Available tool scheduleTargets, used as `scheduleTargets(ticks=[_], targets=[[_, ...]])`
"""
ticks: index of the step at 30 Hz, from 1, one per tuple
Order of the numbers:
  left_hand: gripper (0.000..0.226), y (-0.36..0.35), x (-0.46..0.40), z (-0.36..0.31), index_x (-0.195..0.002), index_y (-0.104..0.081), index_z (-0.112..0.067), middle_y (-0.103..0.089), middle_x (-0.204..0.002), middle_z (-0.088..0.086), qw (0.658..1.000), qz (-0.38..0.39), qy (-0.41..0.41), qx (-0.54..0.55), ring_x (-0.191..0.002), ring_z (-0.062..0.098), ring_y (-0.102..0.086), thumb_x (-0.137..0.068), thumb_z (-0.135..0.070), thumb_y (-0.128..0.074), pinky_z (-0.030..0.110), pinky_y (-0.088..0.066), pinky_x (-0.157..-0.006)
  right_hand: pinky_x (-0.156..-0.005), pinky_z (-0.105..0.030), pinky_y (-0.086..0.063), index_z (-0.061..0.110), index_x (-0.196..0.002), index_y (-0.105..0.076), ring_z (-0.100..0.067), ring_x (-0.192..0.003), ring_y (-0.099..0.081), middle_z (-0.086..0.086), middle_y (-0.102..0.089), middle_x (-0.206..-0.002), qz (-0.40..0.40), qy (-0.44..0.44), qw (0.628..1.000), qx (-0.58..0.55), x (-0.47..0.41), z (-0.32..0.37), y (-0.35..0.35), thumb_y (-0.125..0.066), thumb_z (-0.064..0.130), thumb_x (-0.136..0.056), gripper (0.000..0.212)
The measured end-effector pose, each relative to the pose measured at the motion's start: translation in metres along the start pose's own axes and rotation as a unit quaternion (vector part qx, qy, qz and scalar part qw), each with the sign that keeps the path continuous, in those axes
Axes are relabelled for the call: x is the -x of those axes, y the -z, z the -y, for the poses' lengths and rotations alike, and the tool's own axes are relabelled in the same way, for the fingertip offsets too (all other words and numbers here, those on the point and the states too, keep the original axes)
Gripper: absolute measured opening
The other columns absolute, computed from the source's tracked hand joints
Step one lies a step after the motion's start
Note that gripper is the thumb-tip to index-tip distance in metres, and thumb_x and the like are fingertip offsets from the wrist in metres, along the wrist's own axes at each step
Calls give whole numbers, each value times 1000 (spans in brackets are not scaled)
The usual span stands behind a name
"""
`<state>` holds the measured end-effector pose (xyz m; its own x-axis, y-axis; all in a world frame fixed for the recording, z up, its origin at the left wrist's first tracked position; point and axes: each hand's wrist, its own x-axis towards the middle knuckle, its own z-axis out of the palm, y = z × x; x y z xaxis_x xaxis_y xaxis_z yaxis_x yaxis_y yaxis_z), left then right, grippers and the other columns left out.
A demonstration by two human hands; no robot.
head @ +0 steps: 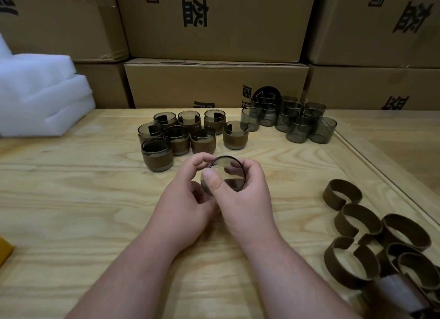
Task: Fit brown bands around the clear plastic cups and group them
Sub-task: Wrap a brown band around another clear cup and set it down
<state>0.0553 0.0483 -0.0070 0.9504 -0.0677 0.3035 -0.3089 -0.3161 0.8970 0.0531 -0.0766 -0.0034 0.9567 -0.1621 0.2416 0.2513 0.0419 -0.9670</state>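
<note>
Both hands hold one clear cup (226, 173) over the table (71, 199). The left hand (188, 199) and right hand (242, 195) curl their fingers around it.

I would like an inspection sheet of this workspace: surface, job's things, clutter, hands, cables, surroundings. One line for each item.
Surface: pale wooden table, with a raised edge on the right.
Job's things: eight smoky clear plastic cups with brown bands grouped at centre back; unbanded smoky cups clustered at back right, some stacked; loose brown open bands piled at front right; one clear cup held tilted, mouth toward the camera.
Clutter: yellow object at the left edge, mostly out of view.
Hands: left hand and right hand both hold the cup.
Cables: nothing seen.
Surroundings: stacked brown cardboard boxes behind; white foam blocks at back left.
</note>
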Motion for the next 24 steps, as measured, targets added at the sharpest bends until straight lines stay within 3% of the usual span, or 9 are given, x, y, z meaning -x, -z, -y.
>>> scheduleTargets(ticks=[5, 9, 12, 16, 18, 21, 24], targets=[[69, 0, 1, 2, -128, -53, -48, -73, -102, 0, 1000, 5, 0, -20, -90, 30, -73, -75, -9, -76, 55, -59, -81, -64, -9, -50, 37, -100, -57, 7, -82, -68, 39, -63, -96, -21, 2, 999, 25, -2, 1, 0, -80, 66, -50, 62], [68, 0, 2, 2, -125, -53, -50, -72, -102, -8, 998, 16, -14, -52, -71, 16, -65, -71, -13, -71, 40, -58, -69, -60, -14, -51, 32, -94, -59, 2, -72, -68, 20, -70, -87, -49, -18, 999, 16, -3, 2, 2, -79, 70, -51, 61], [72, -1, 2, 1, -119, -51, -60, -71, -104, -10, 997, 19, -18, -67, -60, 11, -57, -66, -14, -68, 21, -50, -59, -64, -18, -52, 27, -89, -63, -3, -72, -67, 6, -70, -88, -77, -22, 997, 15, -4, 1, 3, -76, 71, -67, 50], [74, -1, 2, 2, -119, -53, -57, -71, -103, -1, 998, 19, -24, -58, -57, 9, -54, -67, -9, -72, 18, -46, -57, -77, -38, -58, 27, -85, -64, -21, -84, -70, 3, -71, -90, -88, -26, 996, 20, -5, -3, 3, -69, 57, -91, 31], [77, 0, 2, 3, -117, -52, -59, -70, -103, -10, 998, 17, -26, -63, -58, 8, -56, -70, -3, -76, 16, -46, -58, -75, -34, -57, 27, -88, -64, -17, -84, -71, 6, -71, -91, -78, -27, 997, 10, -4, -1, 2, -72, 58, -87, 32], [74, 1, 1, 3, -115, -49, -58, -65, -116, -26, 997, 14, -28, -65, -63, 8, -60, -75, -2, -77, 14, -46, -58, -66, -18, -53, 31, -97, -63, -1, -78, -69, 14, -72, -91, -45, -29, 999, 5, -2, 3, 1, -74, 68, -65, 50], [69, 1, 1, 3, -118, -49, -54, -67, -117, -25, 999, 6, -25, -32, -64, 12, -64, -80, -3, -76, 23, -53, -56, -72, -22, -58, 35, -106, -61, -3, -86, -72, 13, -73, -98, -10, -30, 999, 7, -1, 2, 0, -78, 63, -58, 58]])
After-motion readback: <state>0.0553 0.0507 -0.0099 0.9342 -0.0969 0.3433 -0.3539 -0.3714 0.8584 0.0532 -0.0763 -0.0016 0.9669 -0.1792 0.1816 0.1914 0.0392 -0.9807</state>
